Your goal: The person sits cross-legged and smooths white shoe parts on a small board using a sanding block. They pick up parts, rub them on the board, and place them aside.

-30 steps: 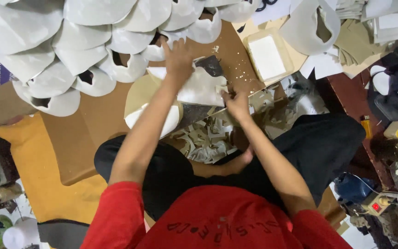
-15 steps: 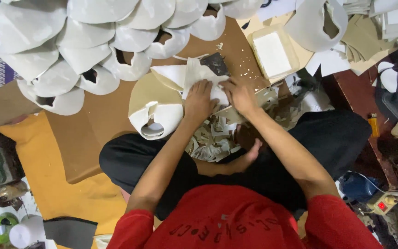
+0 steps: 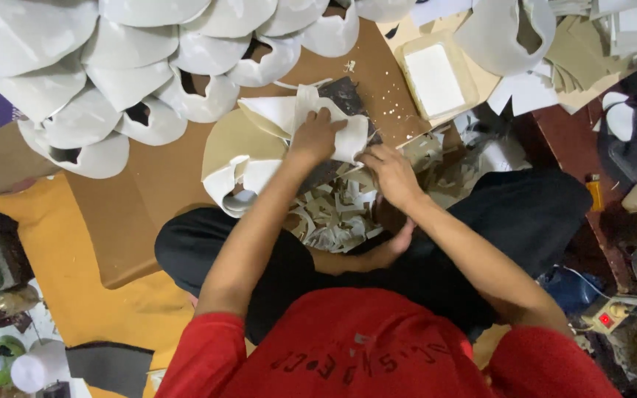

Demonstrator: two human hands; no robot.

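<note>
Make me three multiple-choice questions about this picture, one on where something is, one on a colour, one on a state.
1. Where does the white tray lie?
A. beyond the right hand, on the brown board
B. on the person's lap
C. on the yellow mat

2. What colour is the person's shirt?
A. blue
B. red
C. white

3. What is the left hand doing?
A. hanging free in the air
B. resting on the knee
C. pressing down on a white sheet

Answers: 1 A, the tray sits farther up the board than the hand. 2 B, the shirt is red. 3 C, the palm lies flat on the sheet.
</note>
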